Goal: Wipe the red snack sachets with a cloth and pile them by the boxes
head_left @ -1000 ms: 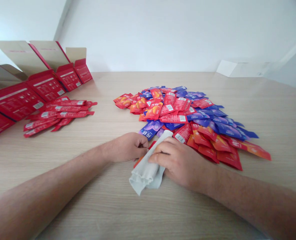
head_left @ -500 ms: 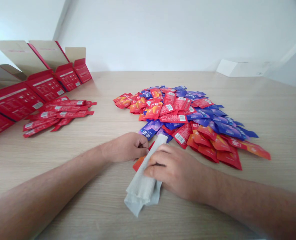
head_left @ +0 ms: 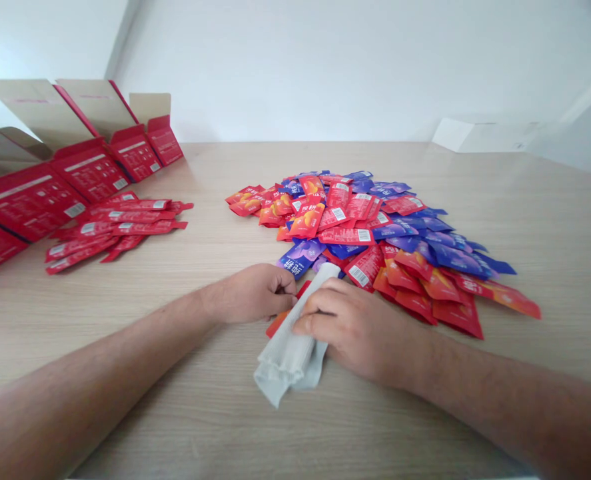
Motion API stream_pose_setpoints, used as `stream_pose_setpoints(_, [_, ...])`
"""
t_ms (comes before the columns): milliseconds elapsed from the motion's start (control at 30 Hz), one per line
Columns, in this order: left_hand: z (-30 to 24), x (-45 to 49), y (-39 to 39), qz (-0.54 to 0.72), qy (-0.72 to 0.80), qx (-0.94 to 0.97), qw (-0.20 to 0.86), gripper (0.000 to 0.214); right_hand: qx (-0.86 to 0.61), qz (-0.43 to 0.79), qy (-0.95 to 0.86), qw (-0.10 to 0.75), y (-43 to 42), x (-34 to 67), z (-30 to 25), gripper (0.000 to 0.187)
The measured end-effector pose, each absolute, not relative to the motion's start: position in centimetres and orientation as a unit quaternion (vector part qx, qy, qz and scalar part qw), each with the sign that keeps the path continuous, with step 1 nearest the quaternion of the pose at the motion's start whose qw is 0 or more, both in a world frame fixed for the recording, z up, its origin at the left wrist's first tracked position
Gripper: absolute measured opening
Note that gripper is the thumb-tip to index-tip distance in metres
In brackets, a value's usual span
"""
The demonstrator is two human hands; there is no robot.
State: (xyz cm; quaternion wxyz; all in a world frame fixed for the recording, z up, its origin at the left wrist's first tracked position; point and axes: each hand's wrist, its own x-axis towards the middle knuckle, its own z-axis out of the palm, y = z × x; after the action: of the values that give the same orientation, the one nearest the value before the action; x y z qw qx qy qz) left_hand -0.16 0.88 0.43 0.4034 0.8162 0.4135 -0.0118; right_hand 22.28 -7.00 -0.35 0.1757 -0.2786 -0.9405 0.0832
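Observation:
My right hand (head_left: 355, 327) grips a folded white cloth (head_left: 288, 350) that slants across the table in front of me. Partly covered by the cloth is a red and orange sachet (head_left: 276, 324). My left hand (head_left: 260, 293) is closed in a pinch at the left edge of this sachet, its fingertips partly hidden. Just beyond both hands lies a heap of red sachets (head_left: 305, 219) and purple sachets (head_left: 458, 259), with one purple sachet (head_left: 299, 259) close to my left fingers.
Several red cardboard boxes (head_left: 90, 170) stand in a row at the left with flaps raised. Beside them lies a small pile of red sachets (head_left: 135, 217). A white box (head_left: 468, 135) rests at the back right, near the wall, on the wooden table (head_left: 215, 407).
The right hand has slid the cloth slightly away from me and to the right, baring more of the sachet's upper edge. My left hand stays in place.

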Motion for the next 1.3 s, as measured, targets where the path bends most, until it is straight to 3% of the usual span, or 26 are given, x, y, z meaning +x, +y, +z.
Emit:
stream_pose_setpoints(100, [0.43,-0.12,0.88,-0.013,0.41,0.815,0.409,0.015,-0.309,0.084,-0.93,0.178,-6.94,22.4,-0.45,0.025])
stream_pose_setpoints(267, [0.5,-0.1,1.0,-0.011,0.416,0.813,0.407,0.018,-0.238,0.075,-0.951,0.185,-6.95,22.21,-0.44,0.02])
stream_pose_setpoints(467, [0.36,-0.17,0.92,-0.013,0.413,0.813,0.411,0.015,-0.299,0.078,-0.931,0.192,-6.73,22.46,-0.39,0.026])
stream_pose_setpoints(633, [0.66,-0.1,1.06,-0.01,0.416,0.81,0.414,0.017,-0.245,0.073,-0.948,0.191,-6.85,22.25,-0.32,0.02])
stream_pose_setpoints(833, [0.47,-0.18,0.85,-0.01,0.42,0.806,0.417,0.016,-0.306,0.086,-0.93,0.186,-6.58,22.52,-0.28,0.029])
stream_pose_setpoints(1000, [0.3,-0.31,1.16,-0.003,0.411,0.808,0.423,0.016,-0.252,0.074,-0.948,0.178,-6.69,22.4,-0.19,0.02])
stream_pose_setpoints(1167, [0.09,-0.35,1.01,-0.003,0.417,0.805,0.423,0.016,-0.297,0.083,-0.931,0.195,-6.25,22.73,-0.58,0.03])
stream_pose_setpoints(1300, [0.21,-0.29,1.09,-0.005,0.415,0.811,0.413,0.017,-0.273,0.083,-0.943,0.17,-6.53,22.54,-0.16,0.022])
